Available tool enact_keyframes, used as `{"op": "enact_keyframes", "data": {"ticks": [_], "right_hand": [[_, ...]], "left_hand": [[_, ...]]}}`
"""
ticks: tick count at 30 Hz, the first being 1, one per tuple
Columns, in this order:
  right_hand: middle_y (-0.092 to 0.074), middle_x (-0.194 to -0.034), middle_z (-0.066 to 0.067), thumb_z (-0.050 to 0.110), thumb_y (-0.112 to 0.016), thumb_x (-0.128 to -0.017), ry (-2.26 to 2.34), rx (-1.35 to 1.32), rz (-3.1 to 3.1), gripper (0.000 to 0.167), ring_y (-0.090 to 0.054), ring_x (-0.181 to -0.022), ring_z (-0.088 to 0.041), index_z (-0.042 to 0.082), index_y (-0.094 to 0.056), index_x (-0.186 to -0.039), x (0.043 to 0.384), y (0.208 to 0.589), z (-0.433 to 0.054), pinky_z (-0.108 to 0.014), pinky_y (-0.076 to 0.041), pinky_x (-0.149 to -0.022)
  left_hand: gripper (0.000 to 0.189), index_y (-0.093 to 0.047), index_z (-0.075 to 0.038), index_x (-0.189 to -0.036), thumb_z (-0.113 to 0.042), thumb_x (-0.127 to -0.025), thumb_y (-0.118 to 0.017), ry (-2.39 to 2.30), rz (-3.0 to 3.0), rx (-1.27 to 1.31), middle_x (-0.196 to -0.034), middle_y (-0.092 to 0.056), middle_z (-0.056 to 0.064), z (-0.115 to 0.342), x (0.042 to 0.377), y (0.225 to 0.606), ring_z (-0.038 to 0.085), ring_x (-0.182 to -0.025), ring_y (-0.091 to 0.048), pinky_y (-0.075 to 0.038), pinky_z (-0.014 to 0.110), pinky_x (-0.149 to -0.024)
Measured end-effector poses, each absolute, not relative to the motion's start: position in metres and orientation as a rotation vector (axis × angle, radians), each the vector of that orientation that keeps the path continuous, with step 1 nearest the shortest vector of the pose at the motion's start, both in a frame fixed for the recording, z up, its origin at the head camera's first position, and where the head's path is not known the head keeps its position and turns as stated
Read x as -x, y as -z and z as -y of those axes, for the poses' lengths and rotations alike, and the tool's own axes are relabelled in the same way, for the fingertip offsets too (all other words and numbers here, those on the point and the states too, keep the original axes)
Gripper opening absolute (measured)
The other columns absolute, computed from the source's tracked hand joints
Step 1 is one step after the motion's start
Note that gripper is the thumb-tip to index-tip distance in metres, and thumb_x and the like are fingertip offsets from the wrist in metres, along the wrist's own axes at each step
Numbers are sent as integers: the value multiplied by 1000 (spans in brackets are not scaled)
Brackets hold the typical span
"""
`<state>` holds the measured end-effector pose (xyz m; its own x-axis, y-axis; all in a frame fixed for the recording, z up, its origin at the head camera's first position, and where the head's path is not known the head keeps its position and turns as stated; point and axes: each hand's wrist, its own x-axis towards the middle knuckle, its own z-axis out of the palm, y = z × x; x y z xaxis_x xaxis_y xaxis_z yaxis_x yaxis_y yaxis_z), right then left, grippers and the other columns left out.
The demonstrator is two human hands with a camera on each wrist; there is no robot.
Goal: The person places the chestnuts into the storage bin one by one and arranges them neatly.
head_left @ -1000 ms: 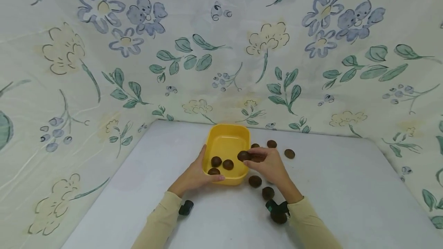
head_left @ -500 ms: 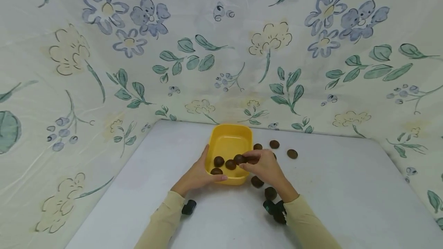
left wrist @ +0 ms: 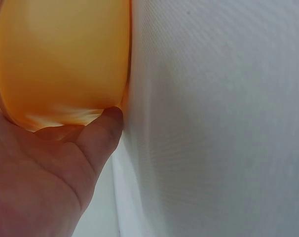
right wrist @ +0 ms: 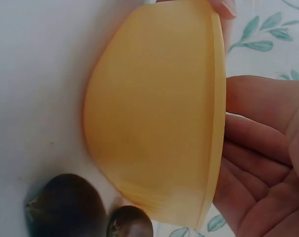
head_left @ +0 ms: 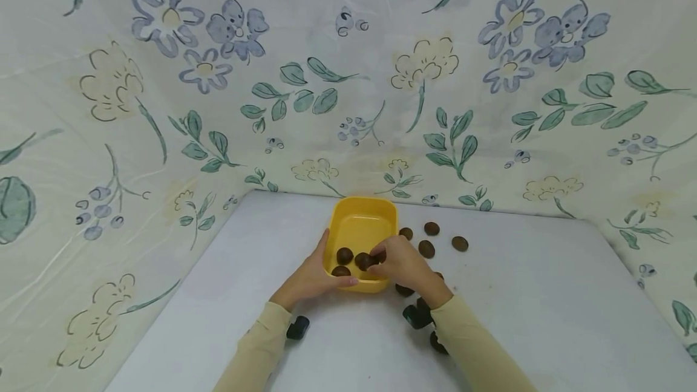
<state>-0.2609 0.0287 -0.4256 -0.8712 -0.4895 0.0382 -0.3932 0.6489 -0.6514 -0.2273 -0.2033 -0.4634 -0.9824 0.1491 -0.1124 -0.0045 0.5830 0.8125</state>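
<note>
A yellow plastic container (head_left: 362, 204) stands on the white table, with several brown chestnuts (head_left: 344, 255) in its near part. My left hand (head_left: 310, 274) holds its near left corner, thumb along the near rim and fingers at the left side. In the left wrist view the thumb (left wrist: 102, 138) lies against the yellow wall. My right hand (head_left: 404, 265) reaches over the right rim, low inside the container, thumb and fingers around a chestnut (head_left: 379, 256) partly hidden by them. In the right wrist view the container's wall (right wrist: 154, 113) hides those fingertips.
Loose chestnuts (head_left: 427, 249) lie on the table right of the container, some partly under the right forearm. Two show close up in the right wrist view, a larger chestnut (right wrist: 65, 207) and a smaller one. A floral sheet (head_left: 348, 107) hangs behind the table (head_left: 523, 295).
My right hand has moved left and down from over the right rim into the container, bringing a chestnut beside those inside. My left hand keeps its hold on the container.
</note>
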Motion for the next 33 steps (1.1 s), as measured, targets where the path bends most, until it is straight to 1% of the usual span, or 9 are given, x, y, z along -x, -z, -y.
{"op": "enact_keyframes", "data": {"ticks": [2,4,5,8,11,17,23,29,33], "right_hand": [[-80,-99,-4,14,-87,-82,1013,762,-2695,22,-64,-80,-12,4,-82,-101,263,427,-26,-29,-62,-75],[-79,-90,-1,13,-87,-82,1002,785,-2670,17,-61,-74,-10,5,-83,-96,264,428,-23,-25,-58,-68],[-76,-83,1,12,-87,-82,1000,794,-2656,14,-57,-69,-10,5,-83,-92,264,429,-21,-23,-53,-62],[-60,-63,6,10,-87,-81,979,814,-2647,7,-47,-57,-9,7,-81,-80,264,432,-16,-21,-38,-52],[-47,-55,8,8,-87,-81,948,819,-2663,13,-42,-55,-9,8,-78,-72,263,433,-12,-21,-31,-49],[-51,-59,8,8,-87,-81,859,801,-2701,11,-46,-61,-11,8,-79,-74,262,431,-6,-21,-36,-52],[-44,-55,6,9,-86,-82,760,804,-2733,22,-44,-58,-11,9,-72,-64,263,430,-2,-22,-32,-51],[-60,-65,2,6,-84,-83,715,716,-2733,15,-53,-66,-14,8,-75,-71,263,429,1,-22,-44,-58],[-58,-64,0,0,-81,-83,735,733,-2728,19,-52,-60,-14,7,-71,-68,263,430,2,-23,-41,-52]], "left_hand": [[139,5,-17,-168,-56,-73,-89,-1360,-2642,-127,-175,-12,15,204,227,463,39,-160,-23,-25,61,-128],[140,6,-17,-167,-58,-73,-89,-1351,-2646,-129,-175,-11,15,204,227,464,39,-160,-22,-25,61,-128],[140,6,-17,-167,-59,-73,-89,-1344,-2647,-126,-175,-10,15,204,228,464,39,-160,-22,-25,61,-128],[141,6,-16,-167,-60,-73,-88,-1328,-2656,-129,-175,-10,16,204,228,465,39,-160,-22,-25,61,-128],[141,6,-16,-167,-59,-73,-89,-1334,-2655,-132,-175,-11,16,204,228,465,39,-160,-23,-25,61,-128],[141,6,-15,-167,-59,-73,-89,-1339,-2661,-136,-175,-11,16,205,227,463,39,-160,-23,-25,61,-128],[141,6,-15,-167,-61,-72,-88,-1325,-2671,-136,-175,-10,16,205,227,463,39,-160,-22,-25,61,-128],[142,6,-15,-167,-61,-72,-88,-1335,-2667,-151,-176,-9,14,205,226,463,39,-161,-21,-24,62,-128],[142,6,-15,-167,-60,-72,-88,-1334,-2669,-142,-175,-10,15,204,226,463,40,-160,-22,-25,62,-128]]}}
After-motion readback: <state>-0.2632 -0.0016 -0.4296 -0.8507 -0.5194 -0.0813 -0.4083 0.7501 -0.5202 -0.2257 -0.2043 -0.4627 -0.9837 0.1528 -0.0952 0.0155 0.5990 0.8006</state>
